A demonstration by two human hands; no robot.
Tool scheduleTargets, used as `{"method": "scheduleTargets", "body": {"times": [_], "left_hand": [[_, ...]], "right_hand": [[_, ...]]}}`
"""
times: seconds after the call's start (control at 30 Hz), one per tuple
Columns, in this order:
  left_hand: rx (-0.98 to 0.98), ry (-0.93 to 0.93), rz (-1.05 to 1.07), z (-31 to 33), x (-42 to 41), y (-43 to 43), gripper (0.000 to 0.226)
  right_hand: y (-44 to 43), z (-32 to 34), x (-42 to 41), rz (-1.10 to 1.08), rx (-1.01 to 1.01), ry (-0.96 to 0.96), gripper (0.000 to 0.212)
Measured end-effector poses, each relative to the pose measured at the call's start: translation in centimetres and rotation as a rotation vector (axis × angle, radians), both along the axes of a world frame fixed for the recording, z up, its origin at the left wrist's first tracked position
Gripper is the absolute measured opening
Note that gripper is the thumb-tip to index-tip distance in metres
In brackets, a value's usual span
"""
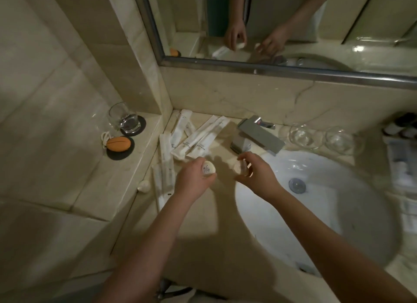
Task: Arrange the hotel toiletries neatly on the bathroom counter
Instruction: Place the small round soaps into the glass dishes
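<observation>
Left grip [194, 178] pinches a round soap [208, 168], right grip [257, 176] curls round a second one [239, 166]; both sit low over the worktop [222, 196] beside the sink [338, 190], probably to pair them up; the long sachets [196, 141] lie jumbled behind.

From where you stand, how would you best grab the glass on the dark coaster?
Probably grip the glass round its straight side wall, coming from its right. It stands upright on its coaster, tiled wall close behind, the orange piece in front.
</observation>
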State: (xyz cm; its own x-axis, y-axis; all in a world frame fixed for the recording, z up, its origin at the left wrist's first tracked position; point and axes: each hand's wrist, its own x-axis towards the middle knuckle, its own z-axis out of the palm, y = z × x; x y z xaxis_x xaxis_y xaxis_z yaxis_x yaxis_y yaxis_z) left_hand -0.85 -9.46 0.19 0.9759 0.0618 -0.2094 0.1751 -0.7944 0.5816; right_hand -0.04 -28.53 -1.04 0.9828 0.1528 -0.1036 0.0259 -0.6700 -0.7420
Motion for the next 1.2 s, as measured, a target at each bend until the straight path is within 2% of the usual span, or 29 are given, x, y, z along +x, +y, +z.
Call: {"method": "scheduleTargets", "body": {"times": [0.2,0.43,0.6,0.77,0.83,0.9,1.2], "left_hand": [[-0.026,-0.085,-0.133,2.4,-0.9,-6.4,0.041],[-0.077,-0.2,-0.299,5.4,1.7,-15.0,0.043],[0.048,-0.244,-0.447,6.1,5.4,-20.6,0.05],[0.182,-0.154,-0.539,5.3,9.4,-24.0,0.054],[0.236,-0.124,-0.561,4.6,10.8,-24.8,0.05],[0.29,-0.107,-0.575,4.0,12.0,-25.2,0.048],[0.394,-0.006,-0.606,2.3,16.8,-25.2,0.037]], "right_hand": [[-6.3,2.3,-3.2,-0.11,0.072,-0.047,0.039],[-14.3,3.2,-2.5,-0.255,0.07,-0.085,0.041],[-19.6,2.6,0.1,-0.324,-0.002,-0.061,0.045],[-22.9,0.9,4.5,-0.271,-0.139,-0.024,0.047],[-23.4,0.2,6.5,-0.236,-0.229,0.008,0.042],[-23.6,-0.4,8.5,-0.167,-0.312,0.006,0.036],[-23.7,-2.2,14.0,0.127,-0.618,0.002,0.038]]}}
